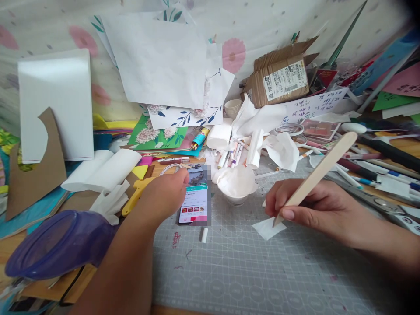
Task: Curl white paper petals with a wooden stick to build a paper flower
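My right hand [305, 203] pinches a wooden craft stick [323, 168] between thumb and fingers, tilted up to the right. The stick's lower tip meets a small piece of white paper [265, 229] on the grey cutting mat [249, 267]. My left hand [170, 192] is curled beside a phone [193, 205] with a lit screen, overlapping its left edge. The left fingertips are hidden from me, so whatever they hold does not show. Between the hands stands a white bowl [236, 190] with a ragged, papery rim. A short white cylinder [204, 235] lies below the phone.
Markers [234, 155], torn white paper [282, 151] and tape rolls crowd the back. A cardboard box [278, 74] stands at back right. Several pens and a utility knife [382, 203] lie right. White rolls [113, 170] and a purple object [59, 245] are left.
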Demonstrator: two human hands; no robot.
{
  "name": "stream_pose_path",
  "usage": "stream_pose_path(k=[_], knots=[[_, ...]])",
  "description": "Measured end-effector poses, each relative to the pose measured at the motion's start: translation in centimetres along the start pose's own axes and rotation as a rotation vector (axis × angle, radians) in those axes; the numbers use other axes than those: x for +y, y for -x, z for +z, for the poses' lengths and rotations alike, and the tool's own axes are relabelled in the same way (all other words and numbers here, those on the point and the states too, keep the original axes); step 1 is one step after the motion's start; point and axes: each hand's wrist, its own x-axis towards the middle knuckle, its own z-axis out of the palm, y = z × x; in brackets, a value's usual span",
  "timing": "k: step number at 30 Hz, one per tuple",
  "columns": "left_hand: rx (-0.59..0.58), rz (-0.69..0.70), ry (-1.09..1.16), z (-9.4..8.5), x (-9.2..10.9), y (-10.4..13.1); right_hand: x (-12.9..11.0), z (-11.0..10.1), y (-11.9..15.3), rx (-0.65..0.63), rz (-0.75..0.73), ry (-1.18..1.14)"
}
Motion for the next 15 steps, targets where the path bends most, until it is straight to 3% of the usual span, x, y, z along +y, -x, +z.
stream_pose_path(k=[5, 8, 12, 15], knots=[[0.125, 0.04, 0.281, -0.2, -0.6, 0.2, -0.1, 0.1, 0.0, 0.016, 0.003, -0.002], [0.158, -0.002, 0.31, -0.4, -1.0, 0.1, -0.1, 0.1, 0.0, 0.02, 0.006, -0.001], [0.08, -0.005, 0.285, -0.6, -1.6, 0.1, 0.1, 0.1, 0.0, 0.022, 0.008, 0.004], [-0.035, 0.088, 0.273, -0.6, -2.1, 0.4, 0.0, 0.0, 0.0, 0.02, 0.006, 0.018]])
